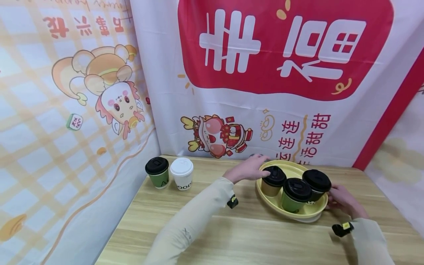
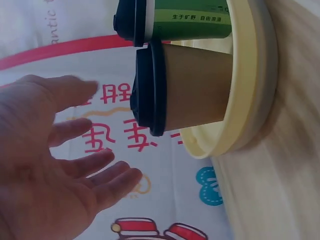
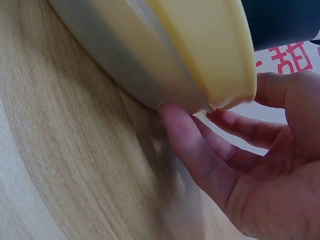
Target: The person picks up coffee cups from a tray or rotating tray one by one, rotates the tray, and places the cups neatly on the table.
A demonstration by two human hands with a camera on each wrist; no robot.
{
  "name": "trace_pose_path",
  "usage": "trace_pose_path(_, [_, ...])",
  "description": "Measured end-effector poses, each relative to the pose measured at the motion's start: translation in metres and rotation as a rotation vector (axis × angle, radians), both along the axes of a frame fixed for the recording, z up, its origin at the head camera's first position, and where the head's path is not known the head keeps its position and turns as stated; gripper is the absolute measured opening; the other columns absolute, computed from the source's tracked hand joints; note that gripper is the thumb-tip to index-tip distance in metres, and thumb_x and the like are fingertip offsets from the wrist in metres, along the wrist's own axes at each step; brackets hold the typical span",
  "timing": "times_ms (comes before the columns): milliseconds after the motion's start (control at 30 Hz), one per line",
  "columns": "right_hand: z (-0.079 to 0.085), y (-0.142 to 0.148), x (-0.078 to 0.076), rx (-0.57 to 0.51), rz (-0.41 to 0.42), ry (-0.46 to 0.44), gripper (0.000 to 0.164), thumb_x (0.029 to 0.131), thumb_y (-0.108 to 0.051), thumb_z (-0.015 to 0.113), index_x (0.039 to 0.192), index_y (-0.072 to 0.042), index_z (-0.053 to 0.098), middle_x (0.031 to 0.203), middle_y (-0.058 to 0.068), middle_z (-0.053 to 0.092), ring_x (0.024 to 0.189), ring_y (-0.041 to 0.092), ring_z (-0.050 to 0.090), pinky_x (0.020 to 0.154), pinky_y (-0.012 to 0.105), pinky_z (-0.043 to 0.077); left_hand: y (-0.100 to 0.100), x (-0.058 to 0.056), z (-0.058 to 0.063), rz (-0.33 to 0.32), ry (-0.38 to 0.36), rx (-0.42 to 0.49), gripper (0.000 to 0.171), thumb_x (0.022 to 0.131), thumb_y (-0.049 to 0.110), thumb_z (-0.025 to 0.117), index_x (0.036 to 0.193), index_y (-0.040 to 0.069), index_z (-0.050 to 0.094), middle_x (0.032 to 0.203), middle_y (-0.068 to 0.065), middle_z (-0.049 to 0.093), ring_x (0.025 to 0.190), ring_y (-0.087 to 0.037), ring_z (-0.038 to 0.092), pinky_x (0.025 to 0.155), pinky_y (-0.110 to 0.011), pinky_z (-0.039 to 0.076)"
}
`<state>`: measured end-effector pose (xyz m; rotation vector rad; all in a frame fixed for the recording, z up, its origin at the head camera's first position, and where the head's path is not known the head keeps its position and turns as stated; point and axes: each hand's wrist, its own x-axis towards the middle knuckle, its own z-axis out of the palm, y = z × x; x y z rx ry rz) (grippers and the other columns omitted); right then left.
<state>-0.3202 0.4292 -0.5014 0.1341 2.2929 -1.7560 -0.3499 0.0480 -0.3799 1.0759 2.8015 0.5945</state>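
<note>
A round yellow tray (image 1: 288,165) on a pale base (image 1: 309,218) bears three lidded paper cups: a brown cup (image 1: 269,187), a green cup (image 1: 293,202) and a dark cup (image 1: 316,182), all with black lids. My left hand (image 1: 249,169) is over the tray's left side, fingers spread. In the left wrist view that hand (image 2: 65,155) stands apart from the brown cup's lid (image 2: 150,90). My right hand (image 1: 342,200) holds the tray's right edge. In the right wrist view, its fingertips (image 3: 175,120) meet the base and the tray's rim (image 3: 245,65).
A green cup with a black lid (image 1: 158,173) and a white cup with a white lid (image 1: 182,173) stand side by side at the table's back left. Behind the wooden table (image 1: 251,239) hangs a printed cloth (image 1: 165,103); another cloth (image 1: 82,165) covers the left side.
</note>
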Motion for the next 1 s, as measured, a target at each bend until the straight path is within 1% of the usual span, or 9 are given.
trace_pose_path(133, [0.000,0.000,-0.001,-0.005,0.004,0.003,0.023,0.097,-0.020,0.039,0.079,-0.016,0.053,0.062,-0.005,0.050,0.058,0.010,0.054,0.061,0.034,0.054,0.007,0.005,0.004,-0.044,-0.001,-0.098,0.060,0.089,0.041,0.058,0.142,0.026,0.034,0.143,-0.004,0.035,0.128,-0.018,0.037,0.102,-0.034,0.037])
trace_pose_path(267, [0.000,0.001,0.000,-0.038,0.010,-0.002,0.026,0.098,-0.018,0.037,0.078,-0.016,0.054,0.061,-0.004,0.051,0.056,0.010,0.055,0.061,0.035,0.055,0.017,0.008,0.001,-0.069,0.036,-0.134,0.060,0.088,0.042,0.058,0.141,0.027,0.035,0.141,-0.004,0.036,0.125,-0.017,0.039,0.100,-0.031,0.038])
trace_pose_path(367, [0.000,0.001,0.000,-0.055,0.010,-0.001,0.026,0.098,-0.017,0.037,0.078,-0.015,0.055,0.060,-0.003,0.051,0.055,0.011,0.055,0.060,0.036,0.055,0.025,0.009,-0.003,-0.063,0.073,-0.157,0.057,0.088,0.044,0.056,0.140,0.027,0.037,0.141,-0.004,0.036,0.123,-0.018,0.040,0.097,-0.031,0.039])
trace_pose_path(500, [0.001,0.001,0.000,-0.047,0.029,0.008,0.027,0.098,-0.018,0.037,0.078,-0.016,0.056,0.062,-0.003,0.052,0.056,0.011,0.056,0.060,0.036,0.055,0.033,0.010,-0.007,-0.039,0.088,-0.185,0.055,0.090,0.045,0.053,0.140,0.027,0.037,0.144,-0.006,0.034,0.125,-0.020,0.038,0.098,-0.031,0.039])
trace_pose_path(600, [0.001,0.000,0.001,-0.052,0.038,0.006,0.027,0.099,-0.021,0.038,0.079,-0.017,0.056,0.063,-0.003,0.052,0.057,0.011,0.056,0.061,0.036,0.055,0.036,0.011,-0.011,-0.020,0.080,-0.194,0.054,0.090,0.045,0.052,0.140,0.029,0.037,0.146,-0.006,0.032,0.129,-0.020,0.035,0.100,-0.031,0.038])
trace_pose_path(700, [0.000,0.000,0.002,-0.061,0.021,-0.002,0.027,0.099,-0.022,0.038,0.080,-0.018,0.056,0.063,-0.003,0.053,0.057,0.011,0.056,0.061,0.035,0.055,0.039,0.009,-0.015,-0.013,0.065,-0.204,0.056,0.090,0.046,0.052,0.141,0.030,0.036,0.149,-0.005,0.028,0.134,-0.019,0.029,0.104,-0.032,0.034])
trace_pose_path(833, [-0.001,0.000,0.001,-0.076,0.015,-0.020,0.025,0.099,-0.020,0.037,0.081,-0.017,0.055,0.063,-0.003,0.054,0.059,0.010,0.056,0.062,0.034,0.055,0.041,0.006,-0.019,-0.002,0.019,-0.228,0.059,0.089,0.048,0.053,0.142,0.034,0.032,0.152,-0.001,0.021,0.139,-0.017,0.021,0.107,-0.034,0.030])
trace_pose_path(933, [-0.002,0.000,0.001,-0.084,0.017,-0.025,0.024,0.099,-0.019,0.037,0.082,-0.017,0.054,0.063,-0.004,0.054,0.059,0.010,0.056,0.062,0.034,0.055,0.041,0.004,-0.020,-0.002,0.012,-0.237,0.060,0.088,0.050,0.054,0.142,0.037,0.031,0.151,0.000,0.023,0.138,-0.016,0.023,0.106,-0.034,0.031])
trace_pose_path(1000, [-0.002,0.000,0.000,-0.083,0.010,-0.024,0.024,0.099,-0.019,0.037,0.082,-0.017,0.054,0.063,-0.004,0.054,0.059,0.010,0.056,0.062,0.034,0.055,0.042,0.002,-0.021,-0.012,0.020,-0.238,0.060,0.087,0.050,0.054,0.142,0.037,0.031,0.150,-0.001,0.025,0.136,-0.015,0.025,0.105,-0.033,0.032])
